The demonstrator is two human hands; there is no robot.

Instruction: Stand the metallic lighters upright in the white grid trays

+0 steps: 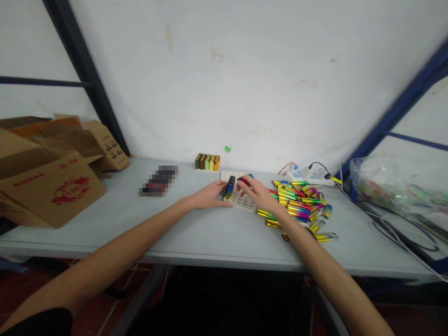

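A white slotted tray (248,204) lies on the table in front of me, with a row of colourful lighters (229,187) standing upright at its left side. My left hand (209,195) is open at that side, thumb and fingers apart around the row's left end; whether it presses on the tray I cannot tell. Over the slots, my right hand (257,191) pinches a lighter (241,179) with red on it, partly covered by the fingers. To the right lies a loose pile of shiny lighters (294,205) in gold, red, green and blue, partly behind my right forearm.
Near the wall stands a block of upright lighters (207,162) in green, brown and yellow. A pixelated dark object (159,180) lies to the left. Cardboard boxes (52,186) fill the far left. A power strip (308,175) with cables and a plastic bag (385,182) are on the right.
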